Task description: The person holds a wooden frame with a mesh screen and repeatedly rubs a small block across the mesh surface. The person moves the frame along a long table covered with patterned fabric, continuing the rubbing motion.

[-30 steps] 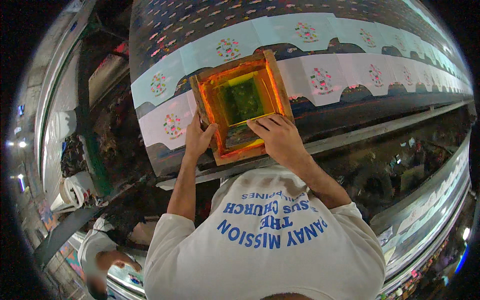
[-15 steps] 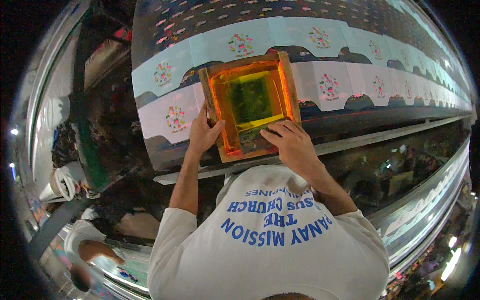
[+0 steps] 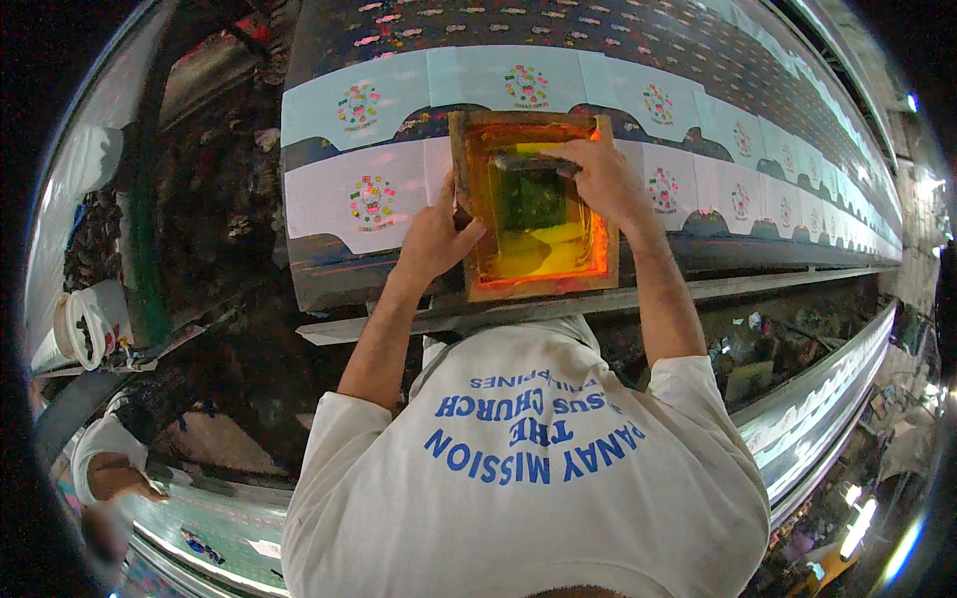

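A wooden screen-printing frame (image 3: 461, 140) with orange edges and yellow-green mesh lies over a row of pale pink cut fabric pieces (image 3: 778, 207) bearing small colourful round prints. My left hand (image 3: 434, 239) grips the frame's left side, fingers along the outside and thumb on the rim. Inside the frame, near its top edge, my right hand (image 3: 603, 179) holds a dark squeegee (image 3: 523, 162) lying crosswise. A row of pale blue printed pieces (image 3: 640, 98) lies just beyond the frame.
The long printing table (image 3: 379, 30) has a metal rail (image 3: 758, 279) along its near edge. White buckets (image 3: 90, 324) stand at left. Another person (image 3: 115, 468) is at lower left beside a second long table (image 3: 229, 538). Further long tables (image 3: 817, 389) stretch at right.
My right hand and the squeegee have moved from the frame's near edge up to its far edge, showing yellow behind. The whole view has shifted, with the frame now appearing straighter.
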The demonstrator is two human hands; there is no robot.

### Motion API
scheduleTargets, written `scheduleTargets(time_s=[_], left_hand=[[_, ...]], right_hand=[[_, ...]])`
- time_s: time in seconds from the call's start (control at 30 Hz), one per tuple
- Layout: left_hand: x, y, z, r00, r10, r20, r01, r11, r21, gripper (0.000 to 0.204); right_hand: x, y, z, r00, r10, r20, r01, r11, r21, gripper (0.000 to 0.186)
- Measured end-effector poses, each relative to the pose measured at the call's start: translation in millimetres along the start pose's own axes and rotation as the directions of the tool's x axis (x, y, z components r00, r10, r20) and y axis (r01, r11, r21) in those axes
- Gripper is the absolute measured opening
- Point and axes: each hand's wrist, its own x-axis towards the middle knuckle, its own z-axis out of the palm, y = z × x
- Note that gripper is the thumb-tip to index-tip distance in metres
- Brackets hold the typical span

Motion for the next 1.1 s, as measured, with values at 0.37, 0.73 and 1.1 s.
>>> scheduleTargets(time_s=[0.37, 0.73, 1.1], left_hand=[[1, 12, -1, 0.997, -0.063, 0.038, 0.057, 0.989, 0.134, 0.101], [3, 6, 5, 0.998, -0.055, -0.01, 0.056, 0.994, 0.095, 0.097], [34, 98, 95, 0.989, 0.135, -0.068, -0.123, 0.98, 0.158, 0.093]], right_hand=[[-66, -13, 39, 0.998, 0.066, -0.012, -0.066, 0.998, 0.014, 0.059], [-127, -28, 52, 0.999, -0.016, -0.047, 0.013, 0.998, -0.066, 0.059], [-184, 81, -3, 0.97, -0.081, -0.227, 0.067, 0.995, -0.069, 0.053]])
